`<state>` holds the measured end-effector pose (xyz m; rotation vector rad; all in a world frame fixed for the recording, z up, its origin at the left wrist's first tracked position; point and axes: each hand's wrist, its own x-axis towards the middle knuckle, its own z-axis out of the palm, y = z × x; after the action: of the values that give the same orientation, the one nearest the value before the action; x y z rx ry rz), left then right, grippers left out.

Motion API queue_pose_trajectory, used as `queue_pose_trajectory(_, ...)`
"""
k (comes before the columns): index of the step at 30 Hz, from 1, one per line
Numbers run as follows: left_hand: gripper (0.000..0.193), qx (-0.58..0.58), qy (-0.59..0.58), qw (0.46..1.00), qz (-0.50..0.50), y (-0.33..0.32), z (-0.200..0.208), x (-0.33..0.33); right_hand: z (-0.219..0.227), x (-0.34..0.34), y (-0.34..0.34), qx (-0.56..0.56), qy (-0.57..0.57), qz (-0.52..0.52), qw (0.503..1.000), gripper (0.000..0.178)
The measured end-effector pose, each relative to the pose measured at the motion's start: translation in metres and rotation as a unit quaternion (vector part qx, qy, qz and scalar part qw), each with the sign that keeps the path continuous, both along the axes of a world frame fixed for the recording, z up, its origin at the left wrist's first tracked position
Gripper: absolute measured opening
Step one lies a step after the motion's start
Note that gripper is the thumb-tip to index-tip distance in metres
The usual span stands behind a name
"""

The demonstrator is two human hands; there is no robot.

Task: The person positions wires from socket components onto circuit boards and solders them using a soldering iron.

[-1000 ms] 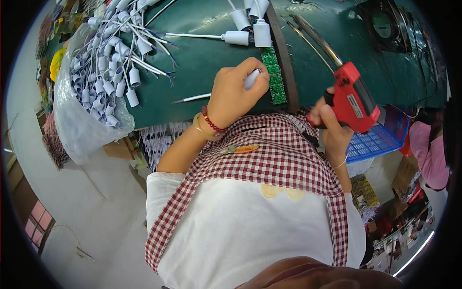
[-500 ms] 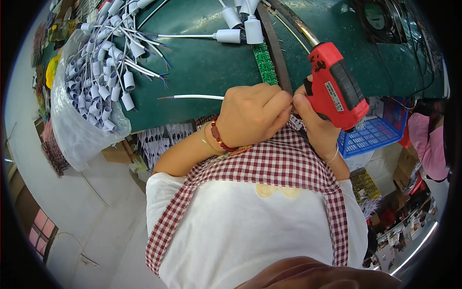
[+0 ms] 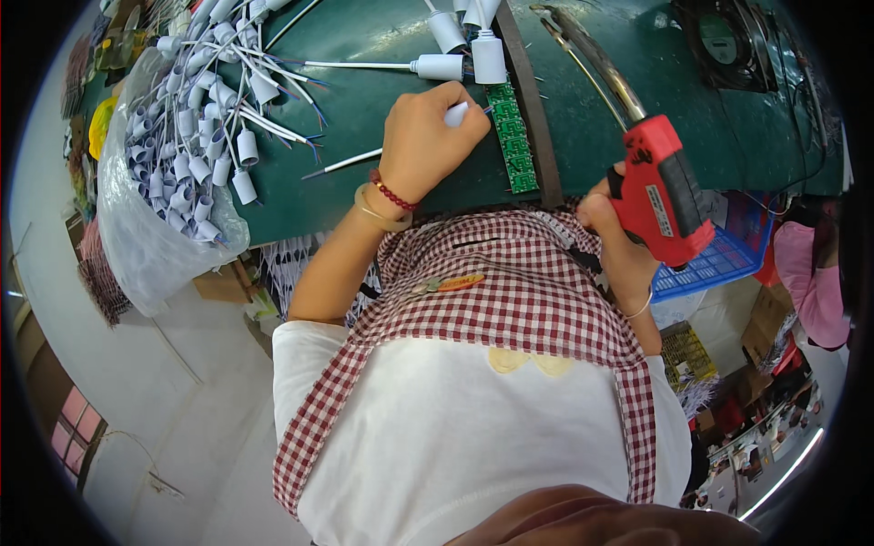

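A person wearing a red-checked apron point(image 3: 510, 300) is working at a green table point(image 3: 382, 109). Their left hand point(image 3: 426, 136) is resting on the table just left of a green circuit board strip point(image 3: 512, 136), fingers curled closed around a small white lamp socket point(image 3: 457, 113) (only its tip is showing, so the grip is partly hidden). Their right hand point(image 3: 612, 227), right of the strip and at the table's near edge, is wrapped tightly around the handle of a red glue gun point(image 3: 660, 187). More white sockets with wires point(image 3: 451, 65) are lying just beyond the strip. Far left of it, a clear plastic bag of white sockets point(image 3: 177, 182) is hanging over the table's edge.
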<state>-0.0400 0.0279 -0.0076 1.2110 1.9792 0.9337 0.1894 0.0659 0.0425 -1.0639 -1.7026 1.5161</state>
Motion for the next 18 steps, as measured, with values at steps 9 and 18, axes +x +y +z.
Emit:
queue_pose_trajectory(9, 0.018, 0.022, 0.104, 0.992, -0.069, 0.01, -0.008, -0.01, -0.024, 0.054, -0.012, -0.108, 0.001, 0.009, 0.994, 0.033)
queue_pose_trajectory(18, 0.018, 0.003, 0.074, 0.995, -0.072, 0.014, -0.006, -0.01, -0.037, 0.054, -0.017, -0.135, -0.047, -0.005, 0.99, 0.017)
